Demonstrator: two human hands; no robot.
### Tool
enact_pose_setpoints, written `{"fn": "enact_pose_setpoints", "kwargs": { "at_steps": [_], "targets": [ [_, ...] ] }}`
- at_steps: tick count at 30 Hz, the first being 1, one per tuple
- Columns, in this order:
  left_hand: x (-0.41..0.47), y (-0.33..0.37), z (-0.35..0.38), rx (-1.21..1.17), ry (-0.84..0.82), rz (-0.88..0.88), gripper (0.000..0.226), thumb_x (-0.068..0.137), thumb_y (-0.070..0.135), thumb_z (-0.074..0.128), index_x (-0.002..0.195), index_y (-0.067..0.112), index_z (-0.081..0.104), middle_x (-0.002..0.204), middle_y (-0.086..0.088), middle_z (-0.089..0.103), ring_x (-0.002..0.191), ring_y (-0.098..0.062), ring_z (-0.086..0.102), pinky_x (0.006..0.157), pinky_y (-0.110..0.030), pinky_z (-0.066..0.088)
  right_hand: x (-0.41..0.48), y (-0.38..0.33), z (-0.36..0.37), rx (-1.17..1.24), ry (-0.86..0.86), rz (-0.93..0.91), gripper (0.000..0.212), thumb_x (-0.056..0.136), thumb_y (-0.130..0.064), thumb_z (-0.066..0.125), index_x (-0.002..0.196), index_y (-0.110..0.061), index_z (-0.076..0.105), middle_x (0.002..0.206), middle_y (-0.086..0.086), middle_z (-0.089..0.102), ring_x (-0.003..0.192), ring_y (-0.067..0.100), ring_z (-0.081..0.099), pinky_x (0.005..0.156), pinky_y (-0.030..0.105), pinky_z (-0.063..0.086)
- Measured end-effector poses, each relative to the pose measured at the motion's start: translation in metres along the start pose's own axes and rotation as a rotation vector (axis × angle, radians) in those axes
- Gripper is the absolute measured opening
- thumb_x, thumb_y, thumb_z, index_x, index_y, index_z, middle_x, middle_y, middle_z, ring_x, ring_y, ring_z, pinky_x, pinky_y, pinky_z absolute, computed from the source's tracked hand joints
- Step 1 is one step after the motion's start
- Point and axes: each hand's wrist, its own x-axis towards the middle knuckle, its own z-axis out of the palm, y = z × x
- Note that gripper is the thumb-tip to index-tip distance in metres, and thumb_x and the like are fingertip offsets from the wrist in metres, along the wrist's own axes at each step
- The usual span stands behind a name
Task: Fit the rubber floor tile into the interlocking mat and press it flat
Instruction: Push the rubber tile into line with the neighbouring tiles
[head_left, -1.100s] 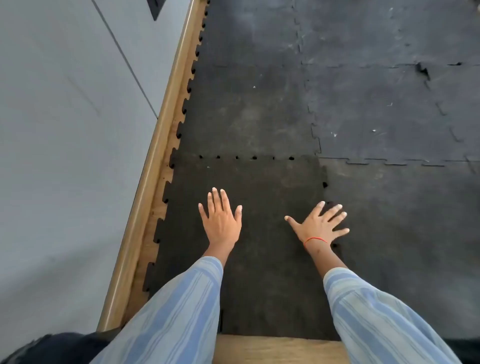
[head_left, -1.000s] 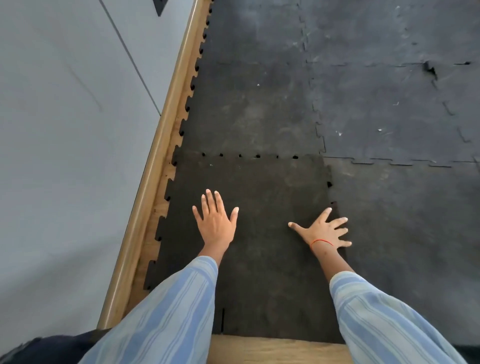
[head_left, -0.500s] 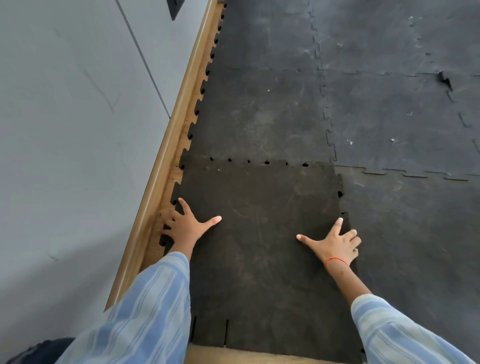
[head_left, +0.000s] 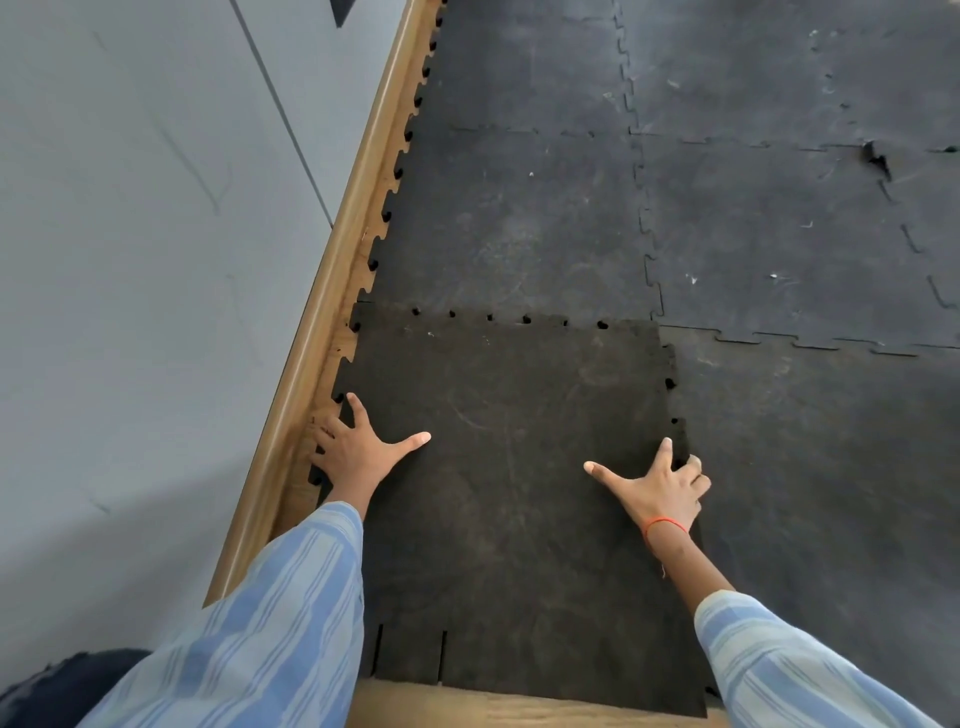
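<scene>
Left hand (head_left: 358, 457) splays flat on the tile (head_left: 519, 519); right hand (head_left: 660, 493) curls over its right edge.

Indoor room, gym-like: interlocking rubber mat (head_left: 779, 218) over floor, wooden skirting (head_left: 332, 291), plain grey wall (head_left: 130, 260).
</scene>
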Motion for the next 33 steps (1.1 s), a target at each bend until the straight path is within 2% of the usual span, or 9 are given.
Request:
{"fn": "enact_pose_setpoints", "kwargs": {
  "at_steps": [7,12,20,26,33],
  "targets": [
    [-0.001,-0.011,-0.001,0.077,0.026,0.026,0.128,0.057,0.093,0.046,0.154,0.025,-0.003,0.155,-0.019,0.017,0.139,-0.040,0.025,0.109,-0.054,0.031,-0.002,-0.002,-0.003,0.092,-0.033,0.060,0.125,0.055,-0.078,0.069,0.150,-0.015,0.017,0.154,0.020,0.014,0.141,0.038,0.013,0.109,0.057,0.027],
    [-0.006,-0.016,0.001,0.082,0.015,0.027,0.129,0.056,0.093,0.047,0.154,0.024,-0.003,0.152,-0.020,0.021,0.136,-0.039,0.031,0.107,-0.051,0.037,0.006,-0.012,-0.008,0.149,-0.052,0.111,0.119,0.053,-0.080,0.068,0.148,-0.024,0.023,0.155,0.020,0.012,0.141,0.039,0.012,0.109,0.060,0.024],
    [0.005,-0.011,-0.005,0.012,0.012,0.061,0.132,0.057,0.085,0.061,0.153,0.015,0.004,0.153,-0.021,0.016,0.139,-0.041,0.022,0.108,-0.055,0.035,-0.001,-0.007,-0.002,0.107,-0.094,0.094,0.121,0.049,-0.080,0.070,0.148,-0.031,0.020,0.156,0.019,0.008,0.141,0.037,0.010,0.108,0.057,0.027],
    [0.013,-0.009,-0.012,0.050,-0.010,0.059,0.130,0.058,0.084,0.062,0.153,0.017,0.003,0.154,-0.020,0.014,0.140,-0.042,0.022,0.107,-0.057,0.035,0.004,-0.016,-0.007,0.122,-0.152,0.101,0.125,0.049,-0.082,0.068,0.150,-0.031,0.015,0.156,0.020,0.006,0.142,0.039,0.007,0.109,0.061,0.025],
    [0.015,-0.006,-0.016,0.051,-0.002,0.073,0.129,0.056,0.085,0.062,0.152,0.018,0.007,0.154,-0.018,0.016,0.139,-0.041,0.025,0.107,-0.056,0.037,0.006,-0.009,-0.005,0.115,-0.140,0.077,0.123,0.052,-0.081,0.067,0.150,-0.029,0.015,0.155,0.021,0.008,0.140,0.041,0.010,0.111,0.057,0.028]
  ]
}}
